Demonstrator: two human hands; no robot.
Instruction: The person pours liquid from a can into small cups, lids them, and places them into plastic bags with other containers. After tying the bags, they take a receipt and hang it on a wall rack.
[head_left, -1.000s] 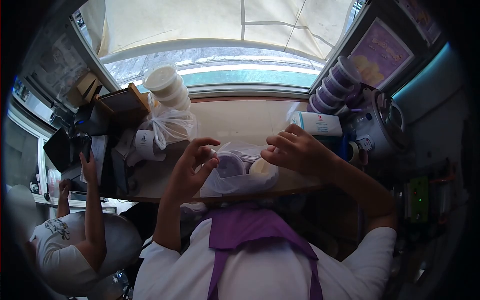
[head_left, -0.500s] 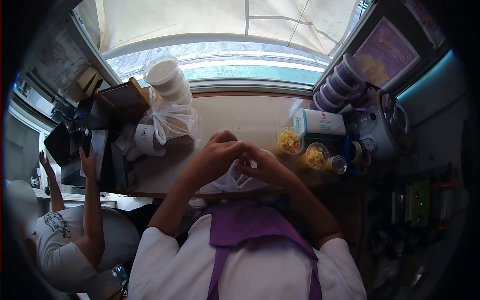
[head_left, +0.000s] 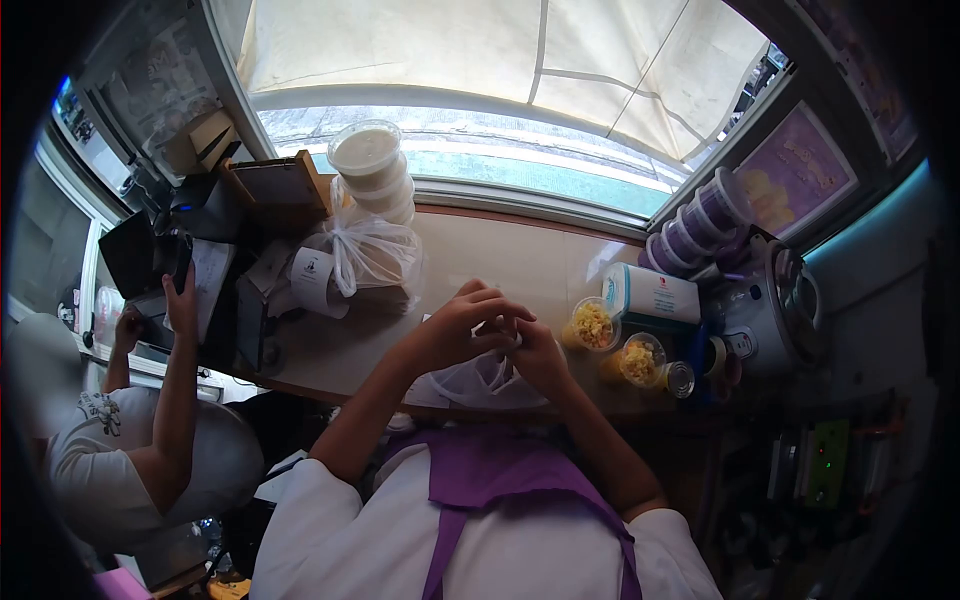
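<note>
A: Left of the counter (head_left: 480, 250)?
B: A co-worker's hand (head_left: 182, 300) on a screen (head_left: 150, 262).
A: Centre?
B: Left hand (head_left: 462, 325) and right hand (head_left: 535, 355) both pinch the clear plastic bag (head_left: 478, 382) at the counter's near edge.
A: Right?
B: Two cups of corn (head_left: 592, 325), just beside.

- I see a wide window (head_left: 520, 170) running along the far edge of the counter (head_left: 500, 255).
- Beyond it a pale awning (head_left: 480, 50) glows with daylight.
- A purple poster (head_left: 795, 175) hangs on the right wall.
</note>
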